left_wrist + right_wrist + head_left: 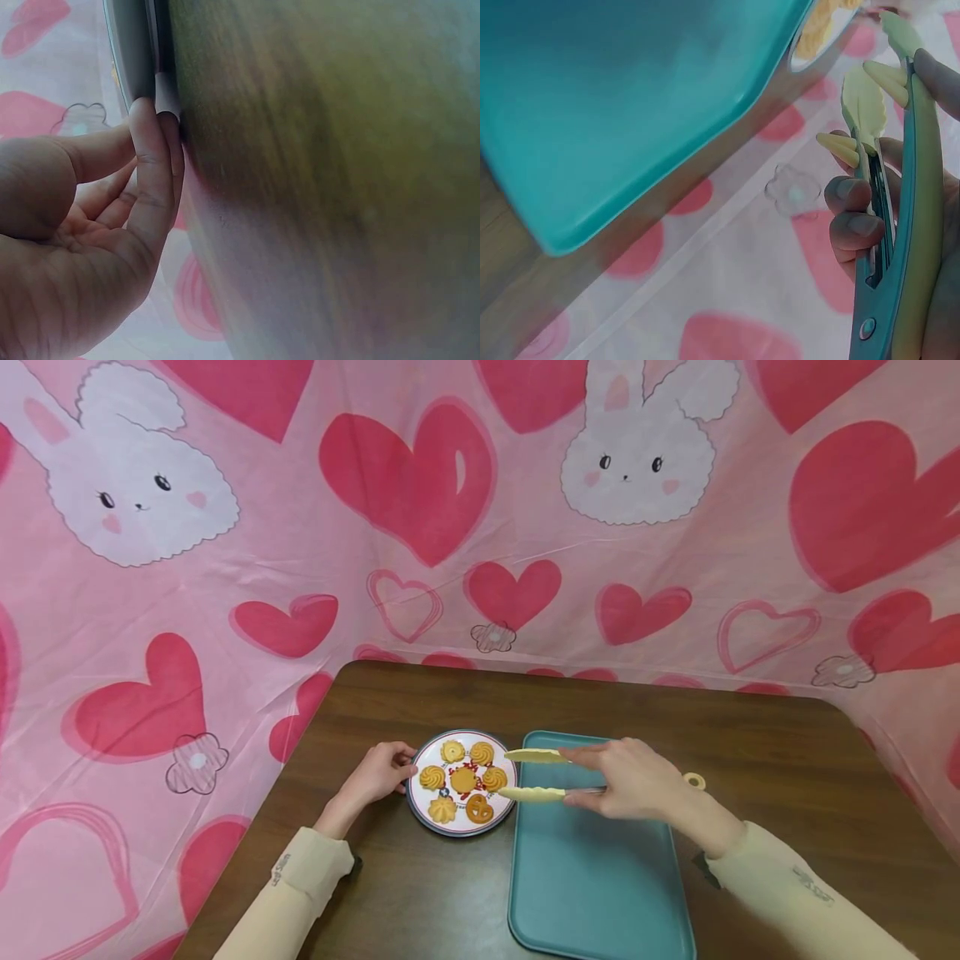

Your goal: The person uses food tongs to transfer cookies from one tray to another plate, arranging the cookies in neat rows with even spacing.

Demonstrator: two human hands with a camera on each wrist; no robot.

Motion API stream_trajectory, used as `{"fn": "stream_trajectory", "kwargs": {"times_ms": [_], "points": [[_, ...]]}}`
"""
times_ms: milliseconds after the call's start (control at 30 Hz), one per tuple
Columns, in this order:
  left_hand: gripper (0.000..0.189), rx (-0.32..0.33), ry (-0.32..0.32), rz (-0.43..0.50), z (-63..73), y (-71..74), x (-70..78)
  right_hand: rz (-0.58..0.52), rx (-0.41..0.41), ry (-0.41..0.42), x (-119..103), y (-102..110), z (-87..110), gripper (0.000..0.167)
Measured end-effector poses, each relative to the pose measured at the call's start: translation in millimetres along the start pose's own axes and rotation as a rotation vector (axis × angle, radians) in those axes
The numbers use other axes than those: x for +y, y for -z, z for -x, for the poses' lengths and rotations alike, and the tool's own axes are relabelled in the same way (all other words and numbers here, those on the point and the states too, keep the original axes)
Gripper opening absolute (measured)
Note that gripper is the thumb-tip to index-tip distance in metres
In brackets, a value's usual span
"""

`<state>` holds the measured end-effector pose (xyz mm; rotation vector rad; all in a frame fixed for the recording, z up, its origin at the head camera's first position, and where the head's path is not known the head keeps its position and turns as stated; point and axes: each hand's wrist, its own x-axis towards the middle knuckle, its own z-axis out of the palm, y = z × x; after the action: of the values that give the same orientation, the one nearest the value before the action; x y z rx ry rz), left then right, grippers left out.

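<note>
My left hand [381,772] pinches the left rim of a round white plate [462,831]; in the left wrist view the fingertips meet the plate's edge [133,56]. Several biscuits lie on the plate: a ring of swirled and flower-shaped ones, a pretzel-shaped biscuit [480,808] at the front right, and a plain biscuit [464,780] in the middle. My right hand [637,777] grips cream-tipped tongs [536,794], thumb and fingers along the two arms. The tong tips are spread apart with nothing between them, over the plate's right edge beside a swirled biscuit [494,778].
A teal rectangular tray [600,885] lies right of the plate, close to its rim, beneath my right hand. Both rest on a dark wooden table [780,810]. A pink heart-and-rabbit cloth [420,593] hangs behind and along the left side.
</note>
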<state>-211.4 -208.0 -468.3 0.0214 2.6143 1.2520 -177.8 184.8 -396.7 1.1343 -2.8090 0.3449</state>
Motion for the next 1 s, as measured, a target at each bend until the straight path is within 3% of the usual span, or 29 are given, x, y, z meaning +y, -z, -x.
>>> {"fn": "stream_trajectory", "kwargs": {"times_ms": [300, 700, 800, 1000], "points": [[0.026, -0.002, 0.004, -0.007, -0.2, 0.2, 0.3, 0.049, 0.116, -0.149, 36, 8, 45.5, 0.071], [0.028, -0.003, 0.008, -0.004, 1.1, 1.6, 0.1, -0.107, 0.34, -0.501, 67, -4, 110.6, 0.085], [0.029, -0.002, 0.018, -0.01, 1.2, 1.5, 0.8, -0.147, 0.353, -0.583, 69, -8, 120.2, 0.092], [0.03, -0.004, 0.026, -0.01, 0.3, 1.1, 1.6, -0.273, 0.297, -0.75, 72, -19, 135.0, 0.103]]}}
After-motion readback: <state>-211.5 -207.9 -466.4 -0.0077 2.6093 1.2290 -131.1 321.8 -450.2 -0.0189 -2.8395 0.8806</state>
